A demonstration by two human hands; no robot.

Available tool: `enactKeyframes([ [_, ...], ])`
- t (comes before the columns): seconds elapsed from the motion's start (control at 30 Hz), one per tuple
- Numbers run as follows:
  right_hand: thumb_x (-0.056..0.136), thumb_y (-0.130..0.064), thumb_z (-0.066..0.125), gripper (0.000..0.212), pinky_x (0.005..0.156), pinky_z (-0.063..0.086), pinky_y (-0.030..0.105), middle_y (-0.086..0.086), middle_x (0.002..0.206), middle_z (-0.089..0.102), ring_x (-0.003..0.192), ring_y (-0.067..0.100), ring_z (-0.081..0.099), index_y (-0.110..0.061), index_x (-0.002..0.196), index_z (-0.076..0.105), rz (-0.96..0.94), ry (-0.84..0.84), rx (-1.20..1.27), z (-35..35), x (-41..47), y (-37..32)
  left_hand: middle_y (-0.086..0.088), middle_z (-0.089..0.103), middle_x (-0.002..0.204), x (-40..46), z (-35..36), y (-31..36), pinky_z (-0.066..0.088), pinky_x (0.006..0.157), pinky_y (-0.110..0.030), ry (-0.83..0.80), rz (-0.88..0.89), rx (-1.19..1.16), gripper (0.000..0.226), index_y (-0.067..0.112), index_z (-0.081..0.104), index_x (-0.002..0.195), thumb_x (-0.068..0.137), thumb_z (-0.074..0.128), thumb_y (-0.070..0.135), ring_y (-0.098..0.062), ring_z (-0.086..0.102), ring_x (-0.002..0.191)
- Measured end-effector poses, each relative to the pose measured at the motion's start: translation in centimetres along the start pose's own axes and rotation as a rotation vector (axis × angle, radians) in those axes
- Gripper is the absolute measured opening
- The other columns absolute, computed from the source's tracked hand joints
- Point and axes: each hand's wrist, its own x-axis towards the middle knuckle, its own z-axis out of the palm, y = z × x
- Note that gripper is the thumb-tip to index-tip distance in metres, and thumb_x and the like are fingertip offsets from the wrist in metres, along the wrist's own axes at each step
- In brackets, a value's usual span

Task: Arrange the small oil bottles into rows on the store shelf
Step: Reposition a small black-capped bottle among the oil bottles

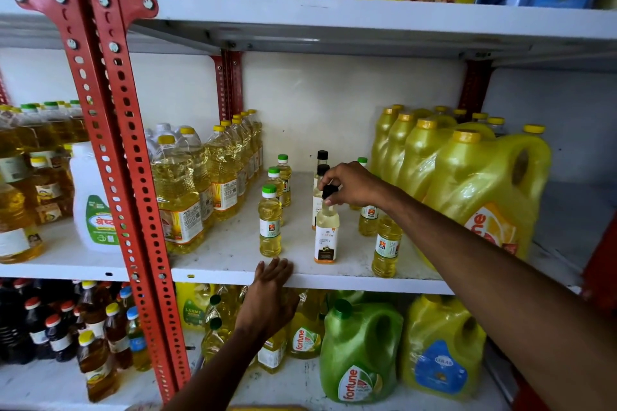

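Head view: right hand [350,185] pinches black-capped bottle [326,237] by its cap to line it up. Left hand [271,294] lies flat and empty on shelf edge [367,284], likely bracing.

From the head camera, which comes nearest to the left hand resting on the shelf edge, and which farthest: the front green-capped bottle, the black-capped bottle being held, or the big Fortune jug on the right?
From the left hand:
1. Front green-capped bottle, just above the fingertips at the shelf front.
2. Black-capped bottle, further right, its cap in the right hand.
3. Fortune jug, far right of the shelf.
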Motion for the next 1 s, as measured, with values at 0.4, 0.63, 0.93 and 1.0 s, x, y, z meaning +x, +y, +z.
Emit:
enactKeyframes([
  [0.4,0.073,-0.007,0.082,0.035,0.076,0.06,0.033,0.015,0.097,0.075,0.063,0.016,0.067,-0.006,0.107,0.072,-0.001,-0.001,-0.021,0.1,-1.5,-0.5,-0.007,0.043,0.154,0.0,0.0,0.1,0.006,0.122,-0.035,0.01,-0.006,0.008,0.064,0.013,0.042,0.146,0.09,0.062,0.037,-0.019,0.028,0.147],
  [0.63,0.072,-0.009,0.082,0.036,0.079,0.061,0.038,0.016,0.101,0.074,0.068,0.019,0.069,-0.007,0.107,0.072,0.007,-0.006,-0.026,0.0,-1.8,-1.0,-0.008,0.041,0.155,0.0,-0.1,0.2,0.004,0.121,-0.035,-0.001,-0.012,0.003,0.063,0.013,0.041,0.146,0.091,0.062,0.036,-0.021,0.026,0.149],
  [0.93,0.075,-0.008,0.079,0.041,0.084,0.059,0.036,0.017,0.112,0.071,0.08,0.019,0.066,-0.01,0.115,0.068,0.033,-0.054,-0.029,0.0,-1.8,-1.3,-0.008,0.034,0.159,-0.3,-0.5,-0.6,0.003,0.123,-0.04,-0.029,0.057,0.11,0.069,0.013,0.033,0.151,0.094,0.05,0.049,-0.022,0.02,0.15],
  [1.0,0.075,-0.012,0.08,0.045,0.088,0.056,0.035,0.015,0.116,0.069,0.095,0.022,0.067,-0.012,0.118,0.067,0.033,-0.082,-0.057,-0.2,-1.7,-1.5,-0.007,0.027,0.159,-0.6,-1.3,-1.4,0.004,0.123,-0.049,0.024,0.053,0.153,0.076,0.013,0.028,0.152,0.093,0.045,0.056,-0.027,0.016,0.151],
])
